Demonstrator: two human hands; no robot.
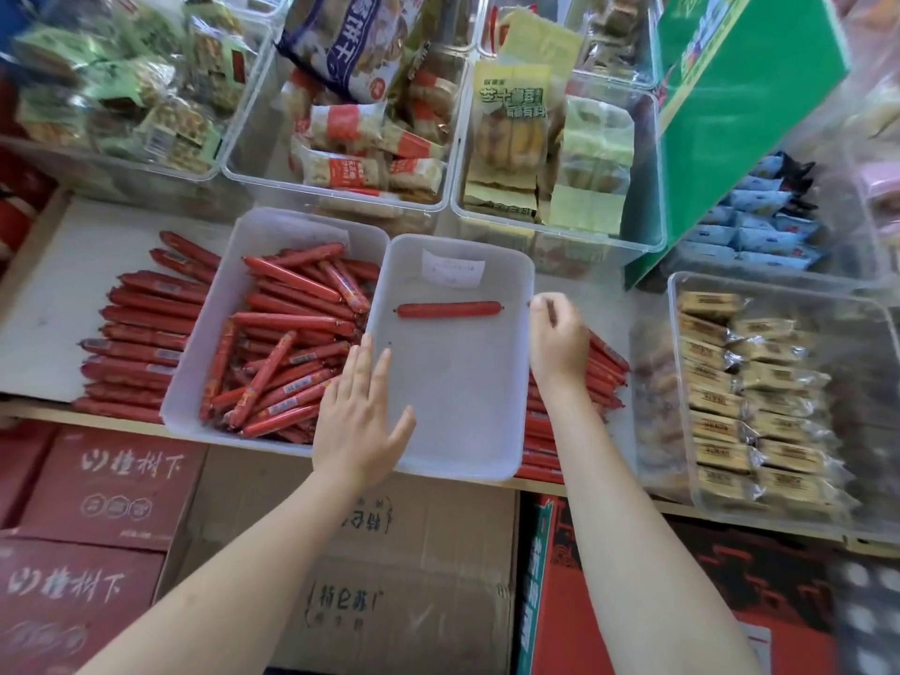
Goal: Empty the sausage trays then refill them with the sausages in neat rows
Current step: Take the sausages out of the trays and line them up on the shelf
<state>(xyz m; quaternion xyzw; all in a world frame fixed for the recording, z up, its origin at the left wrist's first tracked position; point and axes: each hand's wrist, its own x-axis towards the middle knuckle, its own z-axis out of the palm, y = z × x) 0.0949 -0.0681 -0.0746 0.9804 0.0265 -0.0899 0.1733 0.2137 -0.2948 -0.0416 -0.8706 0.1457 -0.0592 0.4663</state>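
Two frosted white plastic trays sit side by side on the pale worktop (58,304). The left tray (204,333) is heaped with red-wrapped sausages (287,343) lying every which way, nothing neat about it. The right tray (453,421) is almost bare: a single red sausage (448,309) lies crosswise near its far end, just below a small white paper label (453,269) on the tray floor.

The left hand (360,421) lies flat at the shared edge of the two trays, fingers (363,362) straight and slightly spread, thumb out over the right tray's floor, gripping nothing. The right hand (560,343) is at the right tray's far right rim, its fingers curled; they seem to pinch the rim, though the exact hold is hard to make out.

More red sausages are out on the worktop: a tidy row (141,333) lined up left of the left tray, and another batch (599,377) showing from under and beside the right tray, by the right wrist.

Behind, clear plastic bins (652,197) hold packaged snacks, and one more clear bin (682,304) of wrapped biscuits stands to the right. Below the worktop's front edge, red cartons (112,484) and a brown cardboard box (389,577) are stacked.
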